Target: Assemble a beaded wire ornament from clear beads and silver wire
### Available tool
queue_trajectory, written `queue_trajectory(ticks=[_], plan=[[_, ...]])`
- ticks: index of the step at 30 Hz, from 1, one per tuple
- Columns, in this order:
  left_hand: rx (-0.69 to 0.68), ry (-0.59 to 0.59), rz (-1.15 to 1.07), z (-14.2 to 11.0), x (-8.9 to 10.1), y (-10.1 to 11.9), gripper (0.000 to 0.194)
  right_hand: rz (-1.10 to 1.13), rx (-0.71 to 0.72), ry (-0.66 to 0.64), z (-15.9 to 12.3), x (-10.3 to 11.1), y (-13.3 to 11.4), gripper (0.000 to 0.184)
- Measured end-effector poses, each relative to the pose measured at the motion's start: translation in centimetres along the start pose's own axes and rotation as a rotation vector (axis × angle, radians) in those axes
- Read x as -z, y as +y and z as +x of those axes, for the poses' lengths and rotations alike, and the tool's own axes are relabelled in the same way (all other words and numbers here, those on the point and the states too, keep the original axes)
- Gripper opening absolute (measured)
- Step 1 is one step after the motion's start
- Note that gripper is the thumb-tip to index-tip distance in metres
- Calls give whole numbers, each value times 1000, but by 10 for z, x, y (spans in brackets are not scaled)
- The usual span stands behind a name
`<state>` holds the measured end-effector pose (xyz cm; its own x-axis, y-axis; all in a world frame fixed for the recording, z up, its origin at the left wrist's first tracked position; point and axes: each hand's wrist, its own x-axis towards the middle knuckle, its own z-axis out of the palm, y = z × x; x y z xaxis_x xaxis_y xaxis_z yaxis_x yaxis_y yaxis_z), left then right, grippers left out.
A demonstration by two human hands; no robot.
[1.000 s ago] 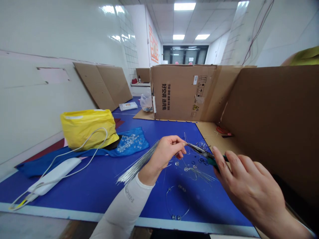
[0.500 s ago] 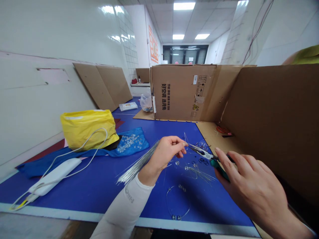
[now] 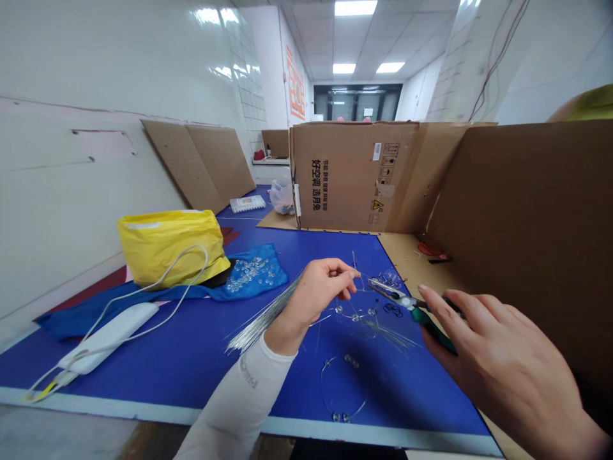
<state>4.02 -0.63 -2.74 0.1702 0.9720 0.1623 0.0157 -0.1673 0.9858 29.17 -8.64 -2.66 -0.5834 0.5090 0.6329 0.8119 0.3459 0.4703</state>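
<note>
Between thumb and fingers, my left hand (image 3: 320, 291) pinches a thin wire strung with clear beads (image 3: 355, 317), which hang below the fingers. My right hand (image 3: 502, 358) is wrapped round the green handles of needle-nose pliers (image 3: 407, 301). Their jaws point left toward the pinched wire, with a small gap between jaw tips and fingertips. A bundle of straight silver wires (image 3: 263, 318) lies partly under my left forearm. Nearer the front edge, a wire loop with clear beads (image 3: 348, 417) rests on the blue table. Small dark rings (image 3: 393, 310) lie behind the pliers.
Clear loose beads (image 3: 251, 273) lie on a blue cloth (image 3: 275, 259) at left, beside a yellow bag (image 3: 172, 246). A white power strip (image 3: 112, 335) with its cable lies in front. Cardboard walls (image 3: 354, 179) close off the back and right. More thin wires (image 3: 390, 333) lie near the pliers.
The pliers have drawn back slightly to the right, away from my left fingertips, and the handles look spread wider. My left hand keeps its pinch almost in place.
</note>
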Motion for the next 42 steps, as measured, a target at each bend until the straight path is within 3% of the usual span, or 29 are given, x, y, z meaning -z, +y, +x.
queue_trajectory(ticks=[10, 29, 42], plan=[[-22, -19, 62, -5, -2, 2, 11, -5, 17, -18, 2, -7, -8, 42], [2, -46, 54, -2, -3, -3, 14, -74, 35, -28, 3, 2, -12, 39], [44, -51, 8, -2, -4, 0, 15, -127, 64, -54, 0, 2, -15, 49]])
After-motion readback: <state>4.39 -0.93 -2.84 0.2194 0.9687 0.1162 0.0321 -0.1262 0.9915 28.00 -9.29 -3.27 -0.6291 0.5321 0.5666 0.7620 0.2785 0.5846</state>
